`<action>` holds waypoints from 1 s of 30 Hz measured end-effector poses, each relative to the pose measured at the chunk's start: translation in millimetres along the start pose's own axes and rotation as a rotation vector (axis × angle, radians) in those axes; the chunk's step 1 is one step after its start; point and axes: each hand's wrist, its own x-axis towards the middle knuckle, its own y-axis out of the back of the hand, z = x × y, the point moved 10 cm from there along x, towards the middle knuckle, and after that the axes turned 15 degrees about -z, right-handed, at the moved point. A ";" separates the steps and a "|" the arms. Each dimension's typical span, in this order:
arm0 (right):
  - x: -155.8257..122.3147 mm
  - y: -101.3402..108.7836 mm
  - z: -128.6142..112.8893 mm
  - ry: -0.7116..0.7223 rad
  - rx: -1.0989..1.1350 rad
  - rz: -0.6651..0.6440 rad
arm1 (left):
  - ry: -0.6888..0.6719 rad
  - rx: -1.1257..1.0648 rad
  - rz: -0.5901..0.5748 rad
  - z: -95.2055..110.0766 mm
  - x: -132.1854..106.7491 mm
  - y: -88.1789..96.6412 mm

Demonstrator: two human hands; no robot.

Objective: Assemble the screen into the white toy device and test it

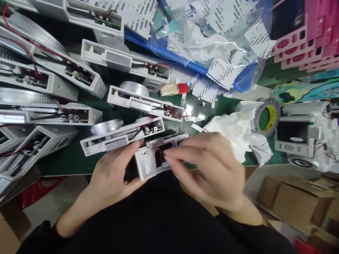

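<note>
My left hand [113,173] is wrapped round the left end of a white plastic housing [149,165], thumb below and fingers above. The housing is tilted near the table's front edge, its open side facing up, with a dark part inside. Over its middle, my right hand [209,165] pinches thumb and forefinger together at the dark part; what lies between the fingertips is too small to make out. Just beyond my left fingers lies a similar white housing [116,144] with a ribbed silver wheel, a red wire and a small circuit board.
More white housings [148,100] cover the left of the green table. A blue tray [172,53] of labels and plastic film stands at the back. White crumpled paper [227,130], a tape roll [267,116], pink cases [293,46] and a screen unit [293,134] sit right.
</note>
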 end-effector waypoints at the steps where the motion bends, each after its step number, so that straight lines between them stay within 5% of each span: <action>1: -2.8 0.8 -11.4 0.061 0.059 0.078 | -0.004 0.003 0.004 -0.1 0.0 0.5; 3: -5.0 0.8 -19.8 0.094 0.117 0.183 | 0.000 0.005 0.002 -1.2 0.0 0.5; 11: -5.3 -10.5 -22.1 -0.102 -0.012 0.177 | -0.070 -0.006 0.028 -0.2 -4.9 -0.4; 30: -0.1 -21.9 -28.3 -0.123 -0.017 0.158 | -0.094 0.067 0.068 2.1 -5.1 2.0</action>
